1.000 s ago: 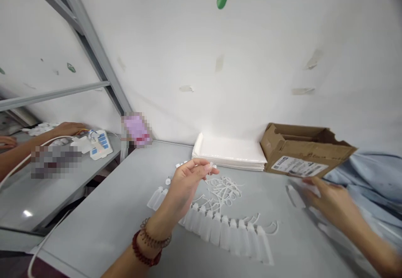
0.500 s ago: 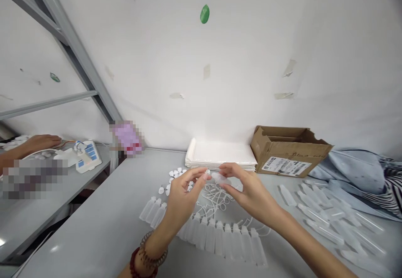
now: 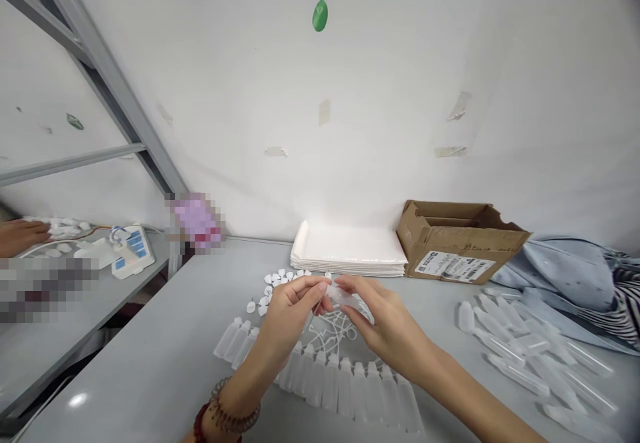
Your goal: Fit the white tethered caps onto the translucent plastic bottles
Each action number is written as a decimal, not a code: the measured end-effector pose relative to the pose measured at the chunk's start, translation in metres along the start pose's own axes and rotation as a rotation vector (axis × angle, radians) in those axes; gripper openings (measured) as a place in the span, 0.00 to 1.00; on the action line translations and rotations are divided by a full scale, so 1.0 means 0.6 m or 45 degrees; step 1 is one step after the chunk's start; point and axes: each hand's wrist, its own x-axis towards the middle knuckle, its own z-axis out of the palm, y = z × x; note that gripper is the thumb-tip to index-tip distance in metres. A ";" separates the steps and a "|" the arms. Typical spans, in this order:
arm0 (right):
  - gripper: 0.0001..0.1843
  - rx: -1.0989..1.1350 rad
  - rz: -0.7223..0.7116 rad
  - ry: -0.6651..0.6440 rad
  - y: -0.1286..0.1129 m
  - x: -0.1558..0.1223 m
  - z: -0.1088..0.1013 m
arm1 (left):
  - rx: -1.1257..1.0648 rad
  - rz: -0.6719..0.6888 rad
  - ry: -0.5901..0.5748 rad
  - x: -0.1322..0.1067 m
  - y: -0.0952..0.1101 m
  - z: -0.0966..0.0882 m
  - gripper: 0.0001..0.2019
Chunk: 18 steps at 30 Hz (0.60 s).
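Your right hand (image 3: 385, 316) is pinching a translucent plastic bottle (image 3: 344, 296) below the frame's centre while your left hand (image 3: 289, 308) is gripping its left end, and a light, straight-on hold is probably serving you best.

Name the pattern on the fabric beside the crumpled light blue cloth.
Striped fabric, dark and white; clearest in head view.

I'd call this a small assembly workshop: on my feed a grey bench (image 3: 145, 356) carries a row of identical bottles (image 3: 330, 384), small white caps (image 3: 251, 307) and a labelled carton (image 3: 460, 249) — and a co-worker's hand (image 3: 23, 233) shows at a neighbouring bench (image 3: 35, 363).
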 end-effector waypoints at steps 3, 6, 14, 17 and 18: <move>0.23 -0.064 -0.114 0.000 -0.002 -0.002 0.003 | 0.024 0.002 -0.028 0.000 0.000 0.000 0.12; 0.25 -0.076 -0.155 0.016 -0.002 -0.005 0.007 | 0.085 0.047 -0.007 0.000 -0.003 0.000 0.12; 0.15 0.349 0.073 0.112 -0.007 -0.003 0.011 | 0.302 0.155 -0.019 -0.004 -0.002 0.002 0.22; 0.13 0.514 0.199 0.100 -0.010 0.002 0.013 | 0.273 0.086 -0.064 -0.001 0.000 -0.002 0.23; 0.13 0.567 0.261 0.091 -0.011 0.004 0.014 | 0.267 0.067 -0.077 0.000 0.000 -0.004 0.23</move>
